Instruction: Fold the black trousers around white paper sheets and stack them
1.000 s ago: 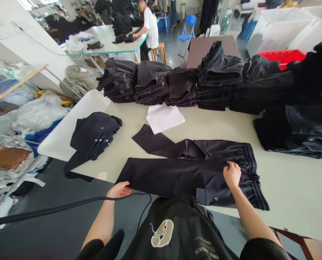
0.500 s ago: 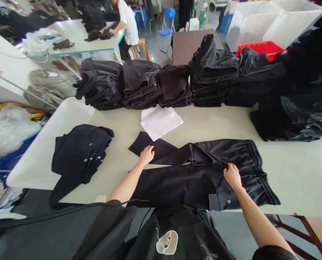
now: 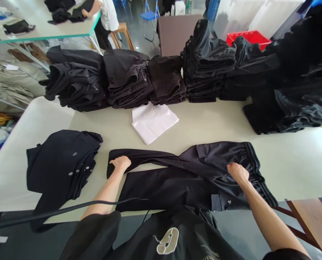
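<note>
Black trousers (image 3: 161,182) lie lengthwise on the pale table, waistband at the right, legs pointing left with a gap between them. My left hand (image 3: 120,164) is closed on the hem end of the far leg. My right hand (image 3: 238,172) has its fingers curled on the cloth near the gathered waistband, gripping a bit of it. Cargo pockets show on both legs. White papers (image 3: 153,122) rest behind the trousers. Left of them sits a pile of folded dark garments (image 3: 62,159) with round metal snaps.
Stacks of folded black garments (image 3: 128,77) line the table's far side, with more heaped at the right (image 3: 298,104). A white tray (image 3: 48,119) adjoins the left end. A dark cable crosses near my left forearm. Another person (image 3: 108,18) works at a table beyond.
My left hand has moved left with the far leg's end, which now lies straighter and clear of the papers. My right hand stays near the waistband. The view has shifted.
</note>
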Demonstrator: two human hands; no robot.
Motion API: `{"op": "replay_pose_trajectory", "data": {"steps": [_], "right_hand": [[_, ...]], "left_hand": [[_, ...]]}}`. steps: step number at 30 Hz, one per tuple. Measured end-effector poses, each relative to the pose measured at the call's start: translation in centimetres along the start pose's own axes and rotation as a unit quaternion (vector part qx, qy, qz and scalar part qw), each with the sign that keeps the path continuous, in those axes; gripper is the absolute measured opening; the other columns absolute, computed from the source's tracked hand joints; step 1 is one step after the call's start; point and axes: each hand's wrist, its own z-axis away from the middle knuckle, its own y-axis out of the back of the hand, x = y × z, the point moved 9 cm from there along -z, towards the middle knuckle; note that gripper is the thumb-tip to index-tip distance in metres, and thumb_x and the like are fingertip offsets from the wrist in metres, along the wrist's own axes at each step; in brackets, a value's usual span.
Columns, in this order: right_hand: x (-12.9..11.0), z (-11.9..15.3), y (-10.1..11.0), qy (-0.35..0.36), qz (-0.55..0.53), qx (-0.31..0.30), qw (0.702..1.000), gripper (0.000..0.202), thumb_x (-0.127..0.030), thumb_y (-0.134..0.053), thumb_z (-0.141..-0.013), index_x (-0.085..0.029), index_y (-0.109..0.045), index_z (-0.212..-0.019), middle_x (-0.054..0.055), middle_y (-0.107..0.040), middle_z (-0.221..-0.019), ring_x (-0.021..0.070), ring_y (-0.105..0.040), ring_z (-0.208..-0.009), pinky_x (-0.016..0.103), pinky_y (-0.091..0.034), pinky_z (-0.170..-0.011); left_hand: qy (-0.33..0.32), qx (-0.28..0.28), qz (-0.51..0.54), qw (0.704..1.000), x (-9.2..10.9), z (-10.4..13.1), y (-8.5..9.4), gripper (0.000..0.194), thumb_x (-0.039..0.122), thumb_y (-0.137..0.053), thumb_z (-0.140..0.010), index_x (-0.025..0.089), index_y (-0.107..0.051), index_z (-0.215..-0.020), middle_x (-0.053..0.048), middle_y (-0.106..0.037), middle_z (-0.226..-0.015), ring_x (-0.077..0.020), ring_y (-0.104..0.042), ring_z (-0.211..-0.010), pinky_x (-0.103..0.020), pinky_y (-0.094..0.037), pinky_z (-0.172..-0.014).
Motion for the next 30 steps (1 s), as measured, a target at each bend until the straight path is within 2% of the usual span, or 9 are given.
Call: {"op": "replay_pose_trajectory", "data": {"steps": [3,5,8,12,18,21,25,27,30], "right_hand": [[-4.9,-2.3,4.1,0.122,-0.063,0.115,0.984,0.039,-0.025,-0.04,-0.097,-0.018,-0.075,-0.112,0.015,-0.075,-0.112,0.0286,-0.068,-0.109,0.039,-0.049,-0.098],[-8.2,-3.4,5.5,0.187,-0.097,0.164,0.964,0.039,-0.022,-0.041,-0.096,-0.017,-0.071,-0.121,0.014,-0.071,-0.123,0.0275,-0.063,-0.116,0.038,-0.047,-0.103],[-10.7,-5.8,5.2,0.174,-0.1,0.165,0.966,0.044,-0.025,-0.045,-0.095,-0.014,-0.063,-0.133,0.018,-0.065,-0.133,0.0318,-0.059,-0.119,0.043,-0.046,-0.102],[-11.5,-7.5,5.0,0.182,-0.023,0.188,0.965,0.048,-0.032,-0.052,-0.094,-0.014,-0.057,-0.138,0.022,-0.057,-0.14,0.0359,-0.052,-0.128,0.049,-0.04,-0.106],[-11.6,-7.9,5.2,0.338,0.101,0.118,0.928,0.02,-0.024,-0.052,-0.091,-0.018,-0.066,-0.104,0.013,-0.068,-0.103,0.0287,-0.059,-0.106,0.047,-0.035,-0.107],[-10.2,-8.6,8.6,0.298,0.061,0.198,0.932,0.021,-0.023,-0.053,-0.088,-0.017,-0.065,-0.104,0.014,-0.066,-0.105,0.0299,-0.057,-0.106,0.046,-0.037,-0.104],[-8.5,-7.6,12.0,0.148,-0.03,0.343,0.927,0.041,-0.019,-0.051,-0.086,-0.011,-0.06,-0.126,0.022,-0.059,-0.128,0.0355,-0.053,-0.116,0.053,-0.039,-0.104],[-10.0,-5.7,10.9,0.177,-0.051,0.344,0.921,0.046,-0.019,-0.049,-0.088,-0.012,-0.057,-0.133,0.022,-0.057,-0.133,0.0351,-0.051,-0.121,0.052,-0.039,-0.107],[-13.5,-2.7,6.0,0.274,-0.032,0.251,0.928,0.048,-0.02,-0.047,-0.09,-0.017,-0.056,-0.137,0.018,-0.058,-0.138,0.0329,-0.048,-0.129,0.051,-0.036,-0.113]], "left_hand": [[-0.137,0.036,-0.003,0.99,5.1,3.0,-0.4,0.057,0.029,-0.045,-0.095,0.013,-0.052,-0.149,-0.023,-0.051,-0.152,-0.0354,-0.048,-0.14,-0.053,-0.041,-0.113],[-0.172,0.026,0.006,0.985,7.1,4.2,-1.1,0.062,0.028,-0.043,-0.097,0.016,-0.041,-0.158,-0.021,-0.035,-0.165,-0.0347,-0.036,-0.15,-0.05,-0.044,-0.112],[-0.072,-0.027,0.008,0.997,5.7,3.4,-2.4,0.074,0.038,-0.045,-0.099,0.015,-0.023,-0.165,-0.026,-0.02,-0.17,-0.044,-0.021,-0.156,-0.055,-0.047,-0.107],[0.02,-0.074,-0.016,0.997,3.1,1.3,-3.4,0.088,0.042,-0.054,-0.095,0.009,-0.014,-0.167,-0.037,-0.02,-0.166,-0.0529,-0.037,-0.146,-0.057,-0.046,-0.106],[0.129,-0.128,-0.029,0.983,1.6,0.2,-5.1,0.105,0.028,-0.067,-0.082,0.004,-0.008,-0.166,-0.046,-0.015,-0.161,-0.056,-0.053,-0.133,-0.062,-0.051,-0.094],[0.077,-0.038,-0.038,0.996,2.6,0.4,-4.1,0.094,0.024,-0.064,-0.083,0.001,-0.021,-0.164,-0.043,-0.023,-0.161,-0.0551,-0.039,-0.145,-0.07,-0.036,-0.11],[-0.084,0.163,0.019,0.983,5.3,3.0,-1.9,0.076,0.017,-0.05,-0.089,0.005,-0.031,-0.162,-0.026,-0.03,-0.167,-0.037,-0.022,-0.158,-0.058,-0.018,-0.127],[-0.106,0.188,0.058,0.975,5.5,4.2,-2.2,0.068,0.017,-0.044,-0.093,0.007,-0.036,-0.16,-0.022,-0.034,-0.166,-0.0318,-0.025,-0.158,-0.052,-0.022,-0.128],[-0.056,0.168,0.087,0.98,4.3,4.6,-3.3,0.062,0.023,-0.041,-0.097,0.009,-0.04,-0.158,-0.023,-0.034,-0.166,-0.0344,-0.028,-0.156,-0.057,-0.029,-0.124]]}}
